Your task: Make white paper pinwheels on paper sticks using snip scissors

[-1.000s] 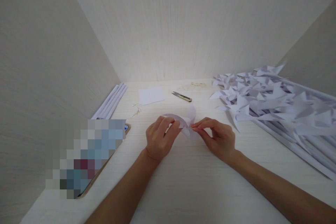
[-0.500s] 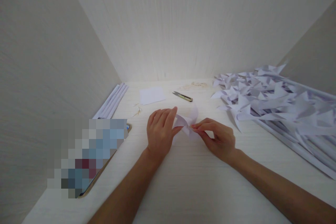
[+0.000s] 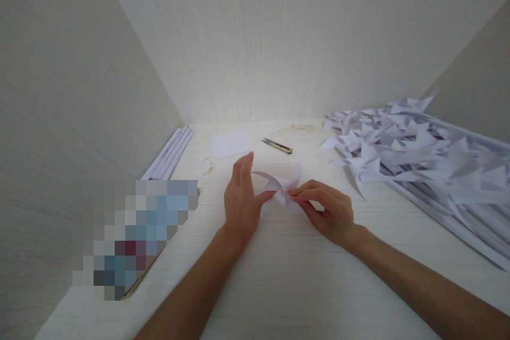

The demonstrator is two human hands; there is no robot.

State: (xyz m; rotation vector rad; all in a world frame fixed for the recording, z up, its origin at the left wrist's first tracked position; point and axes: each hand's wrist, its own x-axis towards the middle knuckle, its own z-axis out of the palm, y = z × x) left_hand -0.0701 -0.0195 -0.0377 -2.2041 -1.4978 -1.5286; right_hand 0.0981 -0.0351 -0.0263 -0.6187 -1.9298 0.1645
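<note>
One folded white paper pinwheel (image 3: pixel 280 189), thin and pointed, sits just in front of the single metal snips (image 3: pixel 277 145), pinched by the right hand (image 3: pixel 327 210) while the left hand (image 3: pixel 240 199) touches it, fingers loosely spread.

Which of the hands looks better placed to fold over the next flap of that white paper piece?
Probably the left hand: its fingers are open and raised beside the paper piece. The right hand is pinching the paper's centre, apparently holding it steady.
</note>
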